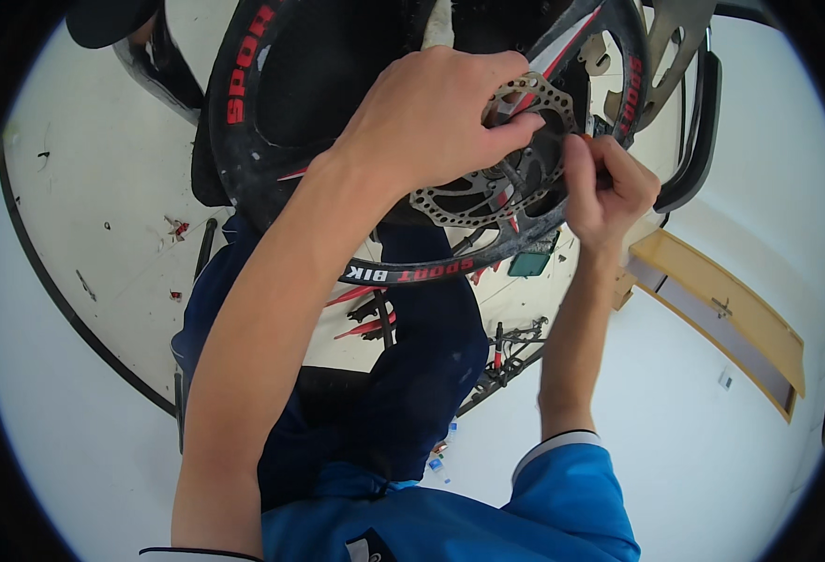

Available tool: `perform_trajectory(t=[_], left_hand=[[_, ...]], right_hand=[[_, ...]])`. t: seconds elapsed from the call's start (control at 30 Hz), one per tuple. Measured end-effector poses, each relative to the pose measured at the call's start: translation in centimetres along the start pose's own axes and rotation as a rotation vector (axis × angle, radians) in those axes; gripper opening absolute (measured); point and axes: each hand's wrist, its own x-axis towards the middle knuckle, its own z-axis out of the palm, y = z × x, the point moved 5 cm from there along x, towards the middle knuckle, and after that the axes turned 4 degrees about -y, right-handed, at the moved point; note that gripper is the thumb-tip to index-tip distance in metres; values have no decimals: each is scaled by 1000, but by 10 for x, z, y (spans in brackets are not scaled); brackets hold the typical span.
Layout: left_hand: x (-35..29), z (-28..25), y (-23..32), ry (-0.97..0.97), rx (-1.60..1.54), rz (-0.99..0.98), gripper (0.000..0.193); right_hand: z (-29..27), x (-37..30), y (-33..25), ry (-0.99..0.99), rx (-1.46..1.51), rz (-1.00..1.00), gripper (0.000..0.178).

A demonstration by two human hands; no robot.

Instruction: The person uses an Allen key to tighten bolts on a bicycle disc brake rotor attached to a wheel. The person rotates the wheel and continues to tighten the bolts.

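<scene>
A black bicycle wheel (238,173) with broad spokes and red and white lettering lies tilted over my knees. At its hub sits a silver, perforated brake disc (557,96). My left hand (440,117) reaches across the wheel and is closed at the disc, its thumb over the disc's open middle and its fingers curled at the upper edge. My right hand (609,187) is at the disc's right edge, thumb and fingers pinched together. A speck of orange-red shows at its fingertips, but what it holds is mostly hidden.
Beyond the wheel on the right are a grey metal piece (667,51) and a black curved frame (703,140). A dark green box (529,263) and red and black parts (367,326) lie below. Small scraps (178,228) dot the left floor. A wooden door (750,304) stands at right.
</scene>
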Motion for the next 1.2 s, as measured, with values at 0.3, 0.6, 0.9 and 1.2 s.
perform_trajectory(t=[0.3,0.6,0.9,1.2], left_hand=[[3,1,0,15,30,-8,31],[2,1,0,9,60,10,36],[3,-2,9,21,-7,45,38],[4,-2,9,3,-9,32,37]], right_hand=[[17,-70,-2,92,296,622,36],[71,-114,-52,195,1071,907,30],[79,-105,-55,252,1130,879,30],[83,-102,-57,267,1041,889,30]])
